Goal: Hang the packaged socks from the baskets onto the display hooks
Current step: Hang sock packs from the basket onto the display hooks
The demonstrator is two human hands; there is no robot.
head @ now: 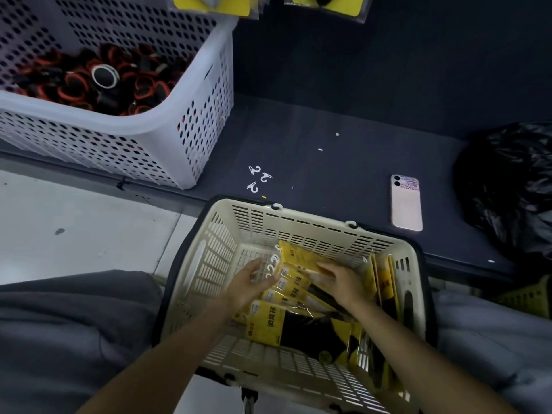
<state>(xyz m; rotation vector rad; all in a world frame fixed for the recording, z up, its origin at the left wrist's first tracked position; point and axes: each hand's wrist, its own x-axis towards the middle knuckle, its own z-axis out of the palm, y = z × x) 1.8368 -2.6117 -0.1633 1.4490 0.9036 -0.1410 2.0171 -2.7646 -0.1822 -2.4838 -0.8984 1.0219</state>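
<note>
A cream slotted basket (298, 222) stands between my knees. It holds several yellow-and-black packaged socks (268, 321) with white plastic hangers. Both hands are down inside it. My left hand (254, 282) cups the hanger ends of a fanned stack of sock packs (291, 283). My right hand (340, 277) presses on the same stack from the right, fingers on the top yellow pack (301, 255). More packs stand on edge along the basket's right wall (385, 282). Hung sock packs (212, 4) show at the top edge.
A large white perforated basket (167, 121) of red-and-black items sits at upper left on the dark shelf (343, 115). Loose white hooks (260, 177) lie by the basket. A pink phone (406, 201) and a black plastic bag (507, 186) lie at right.
</note>
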